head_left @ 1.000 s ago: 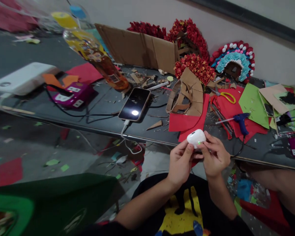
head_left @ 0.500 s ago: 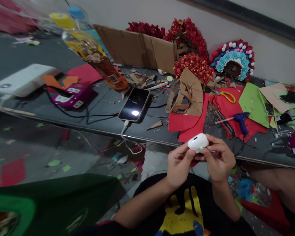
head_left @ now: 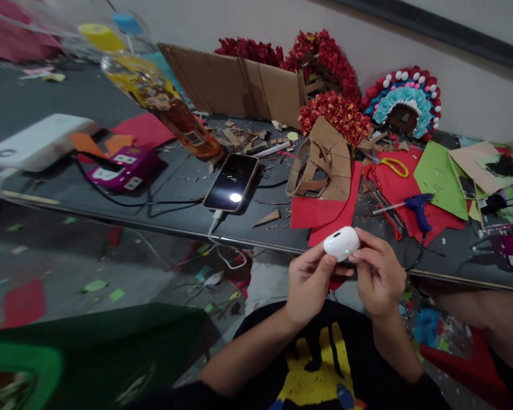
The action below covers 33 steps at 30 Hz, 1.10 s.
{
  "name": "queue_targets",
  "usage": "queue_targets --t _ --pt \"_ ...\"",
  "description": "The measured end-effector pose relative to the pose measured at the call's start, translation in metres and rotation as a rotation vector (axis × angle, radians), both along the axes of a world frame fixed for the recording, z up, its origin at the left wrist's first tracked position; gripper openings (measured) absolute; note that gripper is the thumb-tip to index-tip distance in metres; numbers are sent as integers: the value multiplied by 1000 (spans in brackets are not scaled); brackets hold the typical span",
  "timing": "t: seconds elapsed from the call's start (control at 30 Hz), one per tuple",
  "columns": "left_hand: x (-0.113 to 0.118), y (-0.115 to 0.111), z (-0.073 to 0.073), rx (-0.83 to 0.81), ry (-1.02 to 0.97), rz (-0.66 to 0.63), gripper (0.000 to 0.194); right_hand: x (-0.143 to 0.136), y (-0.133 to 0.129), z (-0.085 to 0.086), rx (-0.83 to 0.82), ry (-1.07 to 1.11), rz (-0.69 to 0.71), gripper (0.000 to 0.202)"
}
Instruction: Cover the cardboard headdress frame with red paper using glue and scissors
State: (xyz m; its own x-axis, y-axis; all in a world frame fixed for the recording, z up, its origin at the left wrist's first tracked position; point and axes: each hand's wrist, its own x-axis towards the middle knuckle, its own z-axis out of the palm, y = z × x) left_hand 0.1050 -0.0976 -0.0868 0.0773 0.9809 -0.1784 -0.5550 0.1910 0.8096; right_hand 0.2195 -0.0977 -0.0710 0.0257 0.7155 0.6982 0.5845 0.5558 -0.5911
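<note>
A small white rounded case with a dark slot and a green light is held up between my two hands, over the table's front edge. My left hand pinches its left side, thumb in front. The fingers of my right hand grip its right side. On the table, up and to the left, lies a phone with a white cable plugged in. Red paper and a cut cardboard piece are just beyond my hands.
A tilted bottle, a purple socket block and a white power bank stand left. Right are yellow-handled scissors and a blue glue gun. A green chair is lower left; a person's leg is at right.
The view has shifted slightly. Both hands still hold the white case, which is turned a little, and its green light looks dimmer.
</note>
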Motion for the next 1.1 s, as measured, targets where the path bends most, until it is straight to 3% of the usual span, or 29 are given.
queue_targets --t 0.13,0.37,0.6,1.1 --pt "0 3 2 19 -15 7 48 0 1 2 -65 89 7 13" --pt "-2 3 -6 51 -8 8 46 4 6 4 79 -42 49 25" --pt "-2 3 -4 65 1 13 47 4 10 0 173 -48 41 33" --pt "1 0 -10 72 12 95 40 1 11 -9 191 -15 50 42"
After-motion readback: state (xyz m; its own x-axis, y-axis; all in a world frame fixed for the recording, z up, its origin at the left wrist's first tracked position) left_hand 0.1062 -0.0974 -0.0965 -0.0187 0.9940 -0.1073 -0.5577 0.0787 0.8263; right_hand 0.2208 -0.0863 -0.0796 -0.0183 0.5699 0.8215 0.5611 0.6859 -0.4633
